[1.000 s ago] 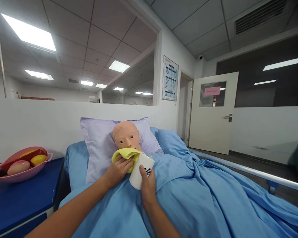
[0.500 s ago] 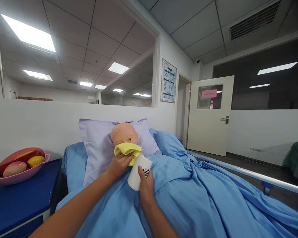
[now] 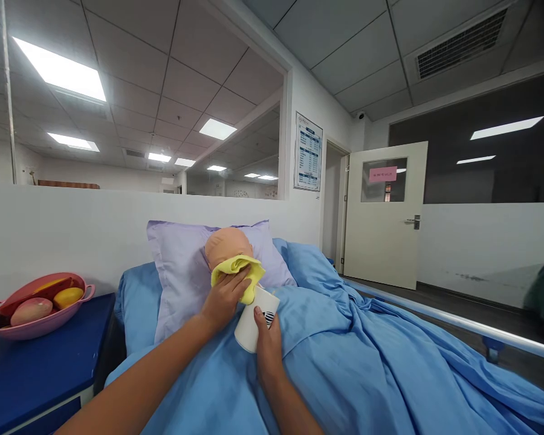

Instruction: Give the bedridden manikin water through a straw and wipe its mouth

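A manikin's head rests on a lavender pillow, its face mostly covered by a yellow cloth. My left hand is closed on the cloth and presses it against the manikin's face. Just to the right, my right hand grips a white cup with a black striped mark, tilted over the blue quilt. The cup's upper end is close to the cloth. What is inside the cup cannot be seen.
On the left, a pink basket of fruit stands on a blue bedside cabinet. A bed rail runs along the right side. Behind it is an open cream door.
My left hand has shifted the cloth slightly right and up over the manikin's face, covering the eye that showed before. My right hand keeps the cup nearly still. The view tilted a little.
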The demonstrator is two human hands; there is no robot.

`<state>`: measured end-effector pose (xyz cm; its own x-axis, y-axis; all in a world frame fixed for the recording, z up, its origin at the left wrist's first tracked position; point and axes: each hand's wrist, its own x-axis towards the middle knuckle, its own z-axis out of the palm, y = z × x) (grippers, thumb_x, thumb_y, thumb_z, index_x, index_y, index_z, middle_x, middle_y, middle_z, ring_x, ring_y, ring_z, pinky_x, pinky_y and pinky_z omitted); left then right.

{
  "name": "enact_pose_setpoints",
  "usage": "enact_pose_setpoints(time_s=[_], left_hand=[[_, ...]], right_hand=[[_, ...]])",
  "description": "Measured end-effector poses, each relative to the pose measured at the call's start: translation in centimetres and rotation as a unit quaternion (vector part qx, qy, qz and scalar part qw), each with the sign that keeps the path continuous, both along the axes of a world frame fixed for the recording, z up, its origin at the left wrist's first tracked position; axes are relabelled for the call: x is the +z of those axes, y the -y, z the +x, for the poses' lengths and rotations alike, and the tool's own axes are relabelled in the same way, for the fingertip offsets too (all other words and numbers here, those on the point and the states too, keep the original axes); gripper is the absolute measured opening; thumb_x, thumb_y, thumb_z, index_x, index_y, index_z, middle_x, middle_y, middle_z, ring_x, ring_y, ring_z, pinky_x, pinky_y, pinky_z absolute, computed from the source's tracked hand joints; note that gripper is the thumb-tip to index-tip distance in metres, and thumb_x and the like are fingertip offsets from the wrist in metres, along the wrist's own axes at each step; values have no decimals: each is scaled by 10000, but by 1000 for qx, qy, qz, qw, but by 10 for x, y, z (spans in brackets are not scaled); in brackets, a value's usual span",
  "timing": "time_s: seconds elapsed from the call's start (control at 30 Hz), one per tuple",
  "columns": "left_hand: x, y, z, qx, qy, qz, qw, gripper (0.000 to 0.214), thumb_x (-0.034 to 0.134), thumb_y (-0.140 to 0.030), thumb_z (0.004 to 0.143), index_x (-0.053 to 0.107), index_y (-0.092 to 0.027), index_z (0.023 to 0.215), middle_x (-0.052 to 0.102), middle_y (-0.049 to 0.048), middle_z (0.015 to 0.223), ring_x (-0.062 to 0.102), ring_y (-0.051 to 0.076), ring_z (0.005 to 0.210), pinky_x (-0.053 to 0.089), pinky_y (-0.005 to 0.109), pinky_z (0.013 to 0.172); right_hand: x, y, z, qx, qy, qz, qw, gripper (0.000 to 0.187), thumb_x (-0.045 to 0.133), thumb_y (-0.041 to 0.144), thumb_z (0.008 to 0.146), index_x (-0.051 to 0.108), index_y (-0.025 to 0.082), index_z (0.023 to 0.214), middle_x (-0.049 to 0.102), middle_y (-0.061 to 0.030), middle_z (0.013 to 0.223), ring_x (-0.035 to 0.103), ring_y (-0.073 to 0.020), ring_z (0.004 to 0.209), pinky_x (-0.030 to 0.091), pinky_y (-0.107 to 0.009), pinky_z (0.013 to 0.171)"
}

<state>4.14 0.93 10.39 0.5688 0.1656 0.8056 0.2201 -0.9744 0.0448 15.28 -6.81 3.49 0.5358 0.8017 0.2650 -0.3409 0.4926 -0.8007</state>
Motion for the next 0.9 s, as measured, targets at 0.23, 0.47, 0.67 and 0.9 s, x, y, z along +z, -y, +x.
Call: enact_pose_setpoints(time_s=[0.23, 0.47, 0.67, 0.9], left_hand=[[-34, -18, -6, 98, -50, 75, 991, 357, 450, -179, 931, 559, -199, 1270, 635, 117, 1257, 554, 263, 1211, 403, 476, 1062], [-54, -18, -31, 117, -39, 179, 976, 384, 346, -104, 938, 540, -171, 1263, 648, 106, 1238, 579, 224, 1184, 499, 415, 981], [-16, -5, -6, 88, -6, 192, 977, 385, 377, -107, 945, 469, -146, 1316, 459, 120, 1452, 239, 260, 1437, 336, 523, 1126], [-43, -27, 2, 142, -42, 189, 971, 349, 414, -177, 950, 555, -136, 1266, 655, 160, 1204, 613, 272, 1131, 515, 474, 954]], right_hand=[[0, -1, 0, 5, -19, -2, 1000, 549, 709, 543, 730, 554, 205, 1133, 689, -17, 892, 659, -200, 751, 540, -313, 677], [1, 1, -2, -3, -19, -4, 1000, 548, 718, 528, 729, 557, 203, 1140, 692, -21, 905, 663, -204, 797, 541, -318, 717], [-4, -3, 0, 14, 0, 17, 1000, 546, 700, 526, 752, 543, 219, 1175, 682, -8, 901, 647, -180, 748, 528, -287, 666], [-7, -5, 3, 2, 2, -23, 1000, 547, 688, 574, 745, 550, 219, 1136, 676, -13, 867, 650, -192, 753, 533, -287, 643]])
